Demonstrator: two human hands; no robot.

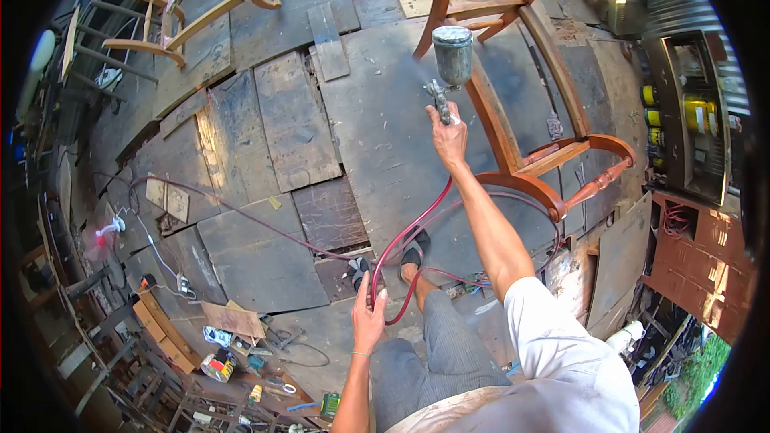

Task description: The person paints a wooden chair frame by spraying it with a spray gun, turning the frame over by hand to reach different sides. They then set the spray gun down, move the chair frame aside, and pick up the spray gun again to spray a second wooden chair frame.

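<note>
My right hand (450, 135) is closed around the grip of a spray gun (438, 99), with a grey, paint-stained cup (454, 60) on top. The gun is held out beside a reddish-brown wooden chair frame (496, 124), which lies on the floor and has no seat panel. From the gun a dark red hose (411, 231) runs down to my left hand (369, 317), whose fingers are wrapped round it. The hose loops below that hand and trails across the floor. The gun's trigger is partly hidden by my fingers.
Worn boards (265, 244) cover the floor with gaps between them. Another wooden frame (204, 20) lies at the upper left. A fan (110, 228) stands at the left, near a white cable. Yellow cans (650, 118) and a brown cabinet (698, 261) are at the right.
</note>
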